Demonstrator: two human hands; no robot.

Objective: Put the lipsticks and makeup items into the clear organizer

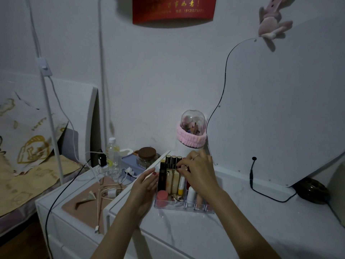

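- White dresser top carries the clear organizer, near-full.
- Left hand: fingers straight, flat against organizer's left wall; keep bracing.
- Right hand: fingertips curled over the rear slots; whether they pinch an item, cannot tell.
- Lipsticks stand upright just beyond the fingertips; lower vertically, avoid tipping neighbours.

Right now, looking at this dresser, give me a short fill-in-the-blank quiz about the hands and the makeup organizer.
1. The left hand rests against the organizer's ____ side.
2. The right hand wears a ____ on one finger.
3. The round pot in the organizer's front left compartment is ____ in colour.
4. The headband round the domed jar is ____.

Missing words: left; ring; pink; pink
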